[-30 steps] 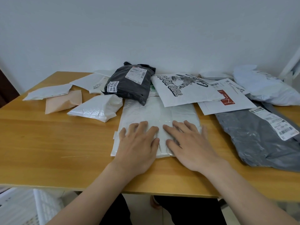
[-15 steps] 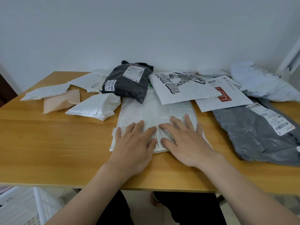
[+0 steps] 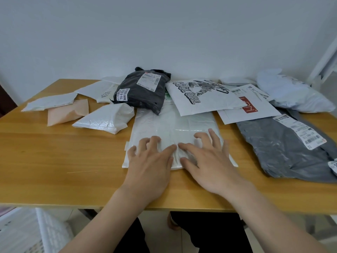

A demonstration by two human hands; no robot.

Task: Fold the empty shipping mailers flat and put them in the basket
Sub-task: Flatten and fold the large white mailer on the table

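As hands [image 3: 148, 168] [image 3: 209, 161] press mailer [image 3: 173, 128], basket [image 3: 42, 232] stands.

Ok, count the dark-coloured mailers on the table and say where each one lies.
2. A black mailer lies at the back, near the centre, and a grey mailer lies on the right. Others may be hidden underneath.

White mailer [image 3: 173, 125] on honey-yellow woodgrain counter [image 3: 54, 157]. Black mailer [image 3: 144, 99] and grey mailer [image 3: 280, 152] with white barcode labels [image 3: 148, 81]. Peach envelope [image 3: 67, 113]; white lattice basket [image 3: 45, 232].

Wooden table [image 3: 54, 161] — on it a white bubble mailer [image 3: 173, 125], grey mailer [image 3: 284, 148], peach envelope [image 3: 67, 114].
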